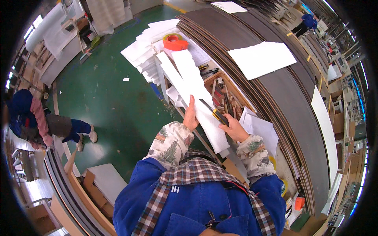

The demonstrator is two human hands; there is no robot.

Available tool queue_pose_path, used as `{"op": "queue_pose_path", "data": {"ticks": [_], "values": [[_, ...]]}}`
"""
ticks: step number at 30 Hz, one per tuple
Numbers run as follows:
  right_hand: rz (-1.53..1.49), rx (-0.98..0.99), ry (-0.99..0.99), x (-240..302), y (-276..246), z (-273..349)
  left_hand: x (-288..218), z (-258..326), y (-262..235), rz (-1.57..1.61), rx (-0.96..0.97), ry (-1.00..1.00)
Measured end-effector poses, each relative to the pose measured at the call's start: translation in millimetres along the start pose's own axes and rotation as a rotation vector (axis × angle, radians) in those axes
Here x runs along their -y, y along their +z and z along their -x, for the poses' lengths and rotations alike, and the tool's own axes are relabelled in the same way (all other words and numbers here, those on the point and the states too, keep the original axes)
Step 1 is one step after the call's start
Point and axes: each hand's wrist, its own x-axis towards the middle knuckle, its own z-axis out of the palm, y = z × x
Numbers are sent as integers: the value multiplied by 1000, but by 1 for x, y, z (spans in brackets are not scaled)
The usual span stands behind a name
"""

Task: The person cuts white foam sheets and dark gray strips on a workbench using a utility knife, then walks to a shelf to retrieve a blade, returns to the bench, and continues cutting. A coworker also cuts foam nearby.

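Observation:
My right hand (235,128) is closed round a yellow-and-black utility knife (219,115), whose blade end points up and left over a long white foam strip (208,125). At that strip's left edge is my left hand (191,117), gripping it with the thumb upright and the other fingers mostly hidden. Further white foam pieces (187,70) with ragged edges lie just beyond. Right of the strip, a wooden box (236,94) holds several tools and small bits. Black markers (208,72) lie at its far end.
An orange tape roll (175,44) rests on stacked white foam sheets (147,45). To the right runs a long stack of dark boards (275,88) with a white sheet (262,59) on top. A co-worker (43,118) bends at the left; another person (307,23) stands far right.

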Motion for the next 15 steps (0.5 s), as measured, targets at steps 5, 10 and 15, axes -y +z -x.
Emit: {"op": "queue_pose_path", "data": {"ticks": [5, 10, 15], "values": [[74, -107, -58, -5, 10, -1, -2, -1, 1, 53, 77, -28], [83, -153, -137, -12, 20, 0, 1, -8, 0, 97, 73, 5], [103, -60, -83, -6, 15, -2, 0, -6, 1, 58, 95, 41]]}}
